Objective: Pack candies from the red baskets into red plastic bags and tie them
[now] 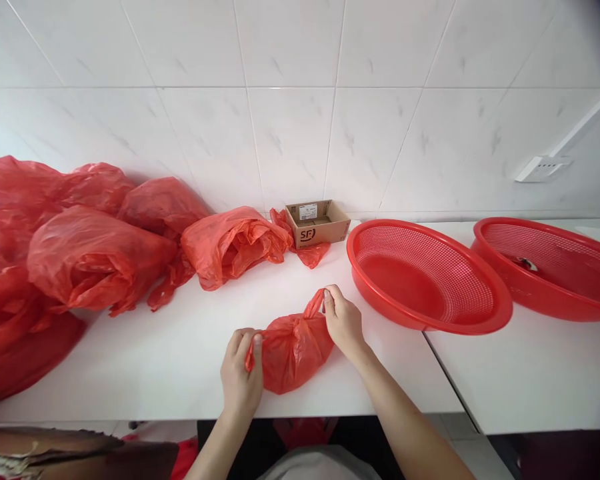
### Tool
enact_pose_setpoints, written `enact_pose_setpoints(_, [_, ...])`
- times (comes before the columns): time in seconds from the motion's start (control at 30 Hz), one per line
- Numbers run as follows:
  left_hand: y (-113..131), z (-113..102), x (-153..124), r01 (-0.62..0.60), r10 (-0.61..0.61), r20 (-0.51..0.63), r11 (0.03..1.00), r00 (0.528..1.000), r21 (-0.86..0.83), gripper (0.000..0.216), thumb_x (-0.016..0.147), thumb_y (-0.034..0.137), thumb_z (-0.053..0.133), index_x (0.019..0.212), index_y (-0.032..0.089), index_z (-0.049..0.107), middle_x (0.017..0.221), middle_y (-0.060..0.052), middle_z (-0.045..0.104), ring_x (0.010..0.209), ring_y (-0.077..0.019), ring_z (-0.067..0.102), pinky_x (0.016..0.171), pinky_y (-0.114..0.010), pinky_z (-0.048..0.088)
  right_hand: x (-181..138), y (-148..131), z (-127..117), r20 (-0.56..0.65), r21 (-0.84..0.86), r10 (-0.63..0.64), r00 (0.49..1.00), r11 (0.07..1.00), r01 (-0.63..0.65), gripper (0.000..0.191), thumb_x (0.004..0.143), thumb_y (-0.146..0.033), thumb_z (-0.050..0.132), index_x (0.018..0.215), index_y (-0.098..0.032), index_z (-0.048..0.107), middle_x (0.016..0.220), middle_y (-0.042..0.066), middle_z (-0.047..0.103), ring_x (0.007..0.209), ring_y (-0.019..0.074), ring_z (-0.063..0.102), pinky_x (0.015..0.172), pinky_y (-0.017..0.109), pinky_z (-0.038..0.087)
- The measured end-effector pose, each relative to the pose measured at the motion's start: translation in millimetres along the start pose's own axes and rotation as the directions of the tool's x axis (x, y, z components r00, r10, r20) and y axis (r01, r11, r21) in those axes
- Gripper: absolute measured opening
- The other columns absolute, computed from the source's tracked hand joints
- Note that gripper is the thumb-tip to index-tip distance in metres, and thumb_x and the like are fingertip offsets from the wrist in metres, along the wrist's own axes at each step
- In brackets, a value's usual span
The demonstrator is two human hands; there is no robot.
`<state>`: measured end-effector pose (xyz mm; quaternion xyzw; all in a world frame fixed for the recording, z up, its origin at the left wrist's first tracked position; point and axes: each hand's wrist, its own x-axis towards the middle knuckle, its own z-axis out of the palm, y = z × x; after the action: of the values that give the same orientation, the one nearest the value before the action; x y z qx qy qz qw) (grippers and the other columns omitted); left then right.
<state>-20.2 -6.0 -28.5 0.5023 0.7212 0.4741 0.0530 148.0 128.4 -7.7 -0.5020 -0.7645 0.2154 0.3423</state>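
A small, filled red plastic bag (296, 353) rests on the white table in front of me, its top gathered and twisted or knotted at the middle. My left hand (242, 368) pinches one end of the bag's top on the left. On the right, my right hand (344, 319) grips the other end, pulled up into a thin strand between thumb and fingers. Both hands are closed, with the bag stretched between them. What the bag contains is hidden by the plastic.
Several bulging red bags (103, 257) crowd the table's left side. A small open cardboard box (325, 230) stands by the tiled wall. To the right are a red perforated basket (420, 313) and a second red basket (545, 293) with a small dark-and-white item inside.
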Motion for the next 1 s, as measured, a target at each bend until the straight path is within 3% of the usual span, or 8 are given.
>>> enact_pose_setpoints(0.1, [11, 7, -7, -0.048, 0.044, 0.088, 0.998, 0.995, 0.048, 0.030, 0.096, 0.030, 0.042, 0.117, 0.032, 0.063, 0.127, -0.004, 0.058, 0.113, -0.0239, 0.052, 0.095, -0.043, 0.042, -19, -10, 1, 0.024, 0.043, -0.070, 0.997, 0.997, 0.069, 0.029, 0.099, -0.036, 0.030, 0.107, -0.023, 0.055, 0.094, 0.004, 0.067, 0.086, 0.0194, 0.061, 0.074, 0.030, 0.044])
enact_pose_setpoints(0.2, [12, 18, -12, -0.109, 0.090, 0.214, 0.991, 0.973, 0.077, 0.042, 0.095, 0.020, 0.041, 0.132, 0.035, 0.053, 0.139, -0.003, 0.051, 0.124, -0.0246, 0.047, 0.101, -0.047, 0.041, -37, -11, 11, 0.073, 0.034, -0.138, 0.988, 0.990, 0.135, 0.026, 0.098, -0.033, 0.034, 0.111, -0.022, 0.054, 0.105, 0.008, 0.067, 0.095, 0.0226, 0.060, 0.083, 0.036, 0.045])
enact_pose_setpoints(0.37, [1, 25, -8, -0.106, 0.082, 0.273, 0.992, 0.959, 0.074, 0.066, 0.077, -0.004, 0.038, 0.132, 0.027, 0.055, 0.123, -0.006, 0.059, 0.112, -0.0234, 0.051, 0.094, -0.042, 0.047, -42, -3, 23, 0.119, 0.011, -0.086, 0.989, 0.996, 0.085, 0.025, 0.099, -0.033, 0.030, 0.099, -0.022, 0.053, 0.091, 0.006, 0.065, 0.083, 0.0214, 0.059, 0.074, 0.033, 0.045])
enact_pose_setpoints(0.5, [-3, 25, -1, -0.089, 0.063, 0.277, 0.993, 0.959, 0.082, 0.059, 0.078, -0.001, 0.039, 0.129, 0.023, 0.058, 0.103, -0.008, 0.060, 0.095, -0.0236, 0.053, 0.084, -0.040, 0.050, -36, 0, 25, 0.149, 0.016, -0.031, 0.988, 0.999, 0.029, 0.028, 0.100, -0.035, 0.026, 0.088, -0.024, 0.049, 0.077, 0.001, 0.060, 0.066, 0.0173, 0.056, 0.061, 0.028, 0.041])
enact_pose_setpoints(0.63, [-5, 27, 1, -0.077, 0.050, 0.281, 0.993, 0.958, 0.087, 0.057, 0.079, 0.000, 0.040, 0.127, 0.023, 0.060, 0.090, -0.007, 0.058, 0.087, -0.0230, 0.053, 0.079, -0.039, 0.051, -35, 2, 28, 0.150, 0.025, -0.016, 0.989, 1.000, 0.013, 0.028, 0.101, -0.036, 0.026, 0.087, -0.024, 0.047, 0.078, -0.001, 0.061, 0.062, 0.0150, 0.055, 0.059, 0.027, 0.039])
enact_pose_setpoints(1.0, [-10, 30, 0, -0.071, 0.016, 0.330, 0.985, 0.944, 0.155, 0.061, 0.077, -0.002, 0.037, 0.129, 0.022, 0.058, 0.087, -0.006, 0.059, 0.083, -0.0228, 0.054, 0.078, -0.038, 0.048, -36, 5, 29, 0.165, 0.007, 0.005, 0.986, 1.000, -0.007, 0.029, 0.101, -0.037, 0.026, 0.092, -0.025, 0.051, 0.079, -0.001, 0.066, 0.063, 0.0150, 0.059, 0.059, 0.026, 0.039])
